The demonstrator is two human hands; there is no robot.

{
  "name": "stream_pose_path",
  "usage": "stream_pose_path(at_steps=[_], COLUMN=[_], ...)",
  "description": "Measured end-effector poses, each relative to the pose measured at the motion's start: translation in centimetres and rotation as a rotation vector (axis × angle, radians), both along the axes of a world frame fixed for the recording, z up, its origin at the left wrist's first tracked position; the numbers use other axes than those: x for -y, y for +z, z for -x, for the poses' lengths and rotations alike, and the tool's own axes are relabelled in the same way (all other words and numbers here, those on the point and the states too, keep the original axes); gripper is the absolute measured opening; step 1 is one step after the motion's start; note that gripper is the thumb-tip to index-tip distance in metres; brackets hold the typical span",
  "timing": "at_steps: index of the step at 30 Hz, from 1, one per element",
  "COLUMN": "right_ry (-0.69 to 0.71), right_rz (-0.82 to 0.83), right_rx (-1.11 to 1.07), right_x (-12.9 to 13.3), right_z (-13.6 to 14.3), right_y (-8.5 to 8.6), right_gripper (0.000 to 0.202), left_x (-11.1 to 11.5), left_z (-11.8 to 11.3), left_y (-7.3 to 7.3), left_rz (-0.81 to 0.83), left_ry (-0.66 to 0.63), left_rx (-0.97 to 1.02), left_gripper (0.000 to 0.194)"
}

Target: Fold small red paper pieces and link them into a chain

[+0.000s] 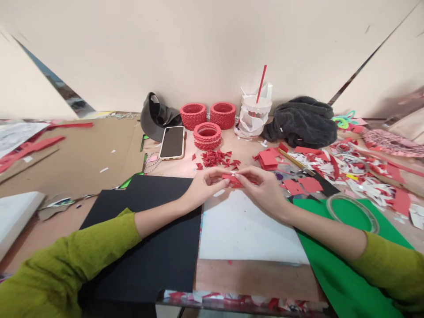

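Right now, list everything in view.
Rings: three, red, back centre
Cap: one, grey, back left
Phone: one, black, by cap
Bagged cup: one, white, back
Cloth: one, grey, back right
Folded pieces: many, red, centre
Squares: several, red, right
Stick: one, yellow, right
Scraps: many, red and white, right
Tape roll: one, clear, right
Black sheet: one, left
White sheet: one, centre
Green sheet: one, right
Cardboard: one, brown, left
Block: one, white, left
Held paper: one, red, centre
Left hand: one, centre
Right hand: one, centre
Sleeves: two, green, sides
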State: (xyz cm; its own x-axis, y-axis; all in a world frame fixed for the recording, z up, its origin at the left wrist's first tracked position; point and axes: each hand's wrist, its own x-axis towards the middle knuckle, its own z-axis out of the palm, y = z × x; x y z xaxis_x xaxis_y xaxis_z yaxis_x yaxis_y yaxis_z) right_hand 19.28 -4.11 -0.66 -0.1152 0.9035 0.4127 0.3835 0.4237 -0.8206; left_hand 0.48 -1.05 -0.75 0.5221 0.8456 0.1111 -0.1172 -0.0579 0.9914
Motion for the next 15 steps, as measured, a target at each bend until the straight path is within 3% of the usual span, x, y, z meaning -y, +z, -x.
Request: stream_pose_path(at_steps=[9,15], right_ry=[-0.026,-0.03], right_rz=[-0.059,0.004], right_rx=[0.071,0.075], right_x=[-0.12,-0.02], right_z=[-0.22,-0.12], right_y=[-0.18,0.01], right_gripper=[0.012,0.015], left_x=[-0.09,-0.14], left_z=[-0.01,-0.06], left_y=[0.06,0.07], left_rz=[0.062,0.082], left_ry=[0.013,0.035], left_rx=[-0.039,-0.031], left_gripper=[0.024,0.025])
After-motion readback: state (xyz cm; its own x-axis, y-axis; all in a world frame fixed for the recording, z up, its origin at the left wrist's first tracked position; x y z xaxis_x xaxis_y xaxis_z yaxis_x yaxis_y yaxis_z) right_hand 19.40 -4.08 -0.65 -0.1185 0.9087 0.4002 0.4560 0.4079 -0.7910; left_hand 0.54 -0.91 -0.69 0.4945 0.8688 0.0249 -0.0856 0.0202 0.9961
